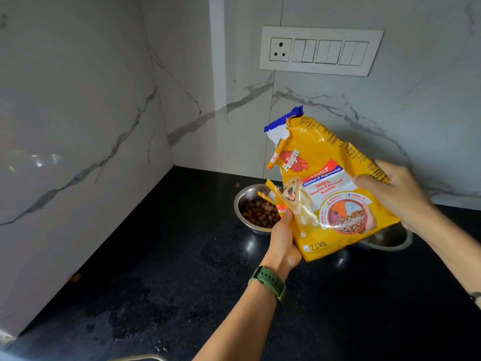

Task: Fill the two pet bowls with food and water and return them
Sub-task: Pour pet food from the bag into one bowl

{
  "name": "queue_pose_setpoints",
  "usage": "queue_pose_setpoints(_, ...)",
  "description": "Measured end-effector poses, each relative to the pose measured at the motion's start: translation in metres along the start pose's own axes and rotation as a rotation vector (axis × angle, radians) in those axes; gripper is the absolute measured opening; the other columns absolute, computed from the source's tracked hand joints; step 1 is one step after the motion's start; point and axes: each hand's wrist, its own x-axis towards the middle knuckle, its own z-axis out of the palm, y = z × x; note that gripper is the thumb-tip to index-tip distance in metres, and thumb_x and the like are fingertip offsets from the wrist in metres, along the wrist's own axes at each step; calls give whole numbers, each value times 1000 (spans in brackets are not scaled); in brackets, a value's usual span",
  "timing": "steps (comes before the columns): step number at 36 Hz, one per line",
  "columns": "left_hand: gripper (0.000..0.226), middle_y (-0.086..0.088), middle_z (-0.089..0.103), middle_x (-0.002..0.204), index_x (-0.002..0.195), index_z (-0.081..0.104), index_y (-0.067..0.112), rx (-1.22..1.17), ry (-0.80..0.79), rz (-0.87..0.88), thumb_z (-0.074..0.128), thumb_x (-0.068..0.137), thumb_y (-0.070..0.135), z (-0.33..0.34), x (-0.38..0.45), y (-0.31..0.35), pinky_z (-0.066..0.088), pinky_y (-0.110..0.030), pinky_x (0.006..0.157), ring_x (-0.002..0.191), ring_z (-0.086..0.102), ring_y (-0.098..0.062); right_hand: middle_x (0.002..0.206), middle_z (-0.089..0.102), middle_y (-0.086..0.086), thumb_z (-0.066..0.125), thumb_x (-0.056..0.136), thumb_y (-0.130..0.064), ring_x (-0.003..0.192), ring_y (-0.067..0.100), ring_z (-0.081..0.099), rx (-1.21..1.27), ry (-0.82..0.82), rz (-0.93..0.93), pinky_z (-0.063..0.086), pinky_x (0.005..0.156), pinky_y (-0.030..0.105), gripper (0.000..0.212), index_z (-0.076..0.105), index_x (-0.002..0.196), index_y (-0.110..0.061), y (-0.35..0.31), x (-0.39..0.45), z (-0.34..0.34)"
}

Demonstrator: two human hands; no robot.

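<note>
Yellow plastic Pedigree dog-food bag [325,194] held in air above black speckled stone counter [182,256], torn top up. Print reads "Pedigree", "ADULT", "Chicken & Vegetables", "100% Complete & Balanced Nutrition", "1.2 kg".

Left hand [283,243], green strap watch [268,282] on wrist, clasps bag's lower left edge. Right hand [395,191] clasps bag's right side.

Round steel bowl with brown kibble [253,209] on counter behind bag's left edge. Second steel bowl [390,239] under bag's right corner, contents hidden.

White switch panel [320,50] on marble wall above bag.
</note>
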Motion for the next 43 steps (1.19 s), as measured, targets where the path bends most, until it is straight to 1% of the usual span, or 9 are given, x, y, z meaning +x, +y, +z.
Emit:
queue_pose_setpoints(6, 36, -13, 66, 111, 117, 58, 13, -11, 31, -3, 35, 100, 36, 0, 0, 0, 48, -50, 87, 99, 63, -31, 61, 69, -18, 60, 85, -10, 53, 2, 66, 1, -4, 0, 51, 57, 27, 15, 64, 74, -20, 0, -2, 0)
queue_pose_setpoints(12, 42, -15, 61, 126, 128, 54, 12, 0, 35, -22, 39, 98, 37, 0, 2, -2, 47, -51, 91, 115, 57, -34, 62, 70, -19, 61, 85, -13, 56, 3, 67, -18, -12, -4, 50, 58, 26, 13, 63, 74, -19, -2, -3, -1)
queue_pose_setpoints(16, 41, -13, 65, 117, 121, 59, 13, -21, 5, 2, 37, 98, 39, 2, 0, -2, 53, -47, 83, 105, 63, -31, 61, 69, -20, 61, 85, -12, 57, 1, 67, -17, -9, -11, 49, 56, 26, 13, 63, 74, -18, -3, -2, -1)
queue_pose_setpoints(21, 40, -12, 69, 108, 113, 63, 15, -23, -22, 6, 36, 98, 41, 2, 0, -1, 51, -48, 85, 97, 65, -29, 62, 70, -17, 61, 85, -11, 55, 4, 66, -10, -5, -1, 52, 60, 29, 14, 64, 73, -19, 0, -1, -2)
queue_pose_setpoints(24, 39, -12, 72, 100, 106, 65, 14, -13, -17, -3, 36, 99, 39, 1, 1, -1, 51, -49, 85, 95, 66, -30, 66, 72, -13, 62, 84, -13, 61, 13, 69, -8, -14, 4, 55, 66, 35, 11, 64, 74, -18, 1, 0, -2)
queue_pose_setpoints(28, 37, -15, 67, 112, 107, 63, 13, -42, 3, -17, 36, 99, 37, -1, 2, -4, 43, -54, 97, 107, 60, -34, 78, 74, -4, 65, 79, -20, 73, 25, 70, -8, -24, -5, 57, 74, 47, 5, 66, 83, -17, 1, 0, -1)
queue_pose_setpoints(34, 42, -15, 63, 122, 119, 61, 14, -47, -25, 10, 38, 97, 41, -1, 4, -3, 41, -55, 101, 115, 57, -35, 75, 73, -4, 61, 85, -11, 74, 25, 70, 10, -6, -7, 57, 74, 46, 5, 65, 83, -13, -1, -1, 0)
queue_pose_setpoints(41, 40, -12, 71, 106, 110, 65, 15, -50, -60, 40, 38, 97, 43, -2, 1, -3, 46, -53, 95, 102, 64, -32, 68, 72, -14, 60, 86, -11, 64, 13, 70, 19, -17, -14, 57, 68, 38, 10, 65, 79, -17, 0, -2, -1)
queue_pose_setpoints(43, 40, -11, 72, 102, 107, 66, 15, -41, -70, 49, 38, 97, 42, -2, 0, 0, 47, -52, 93, 96, 66, -30, 69, 73, -13, 61, 86, -11, 65, 15, 70, 13, -20, -17, 57, 69, 39, 10, 65, 79, -18, 1, -2, -1)
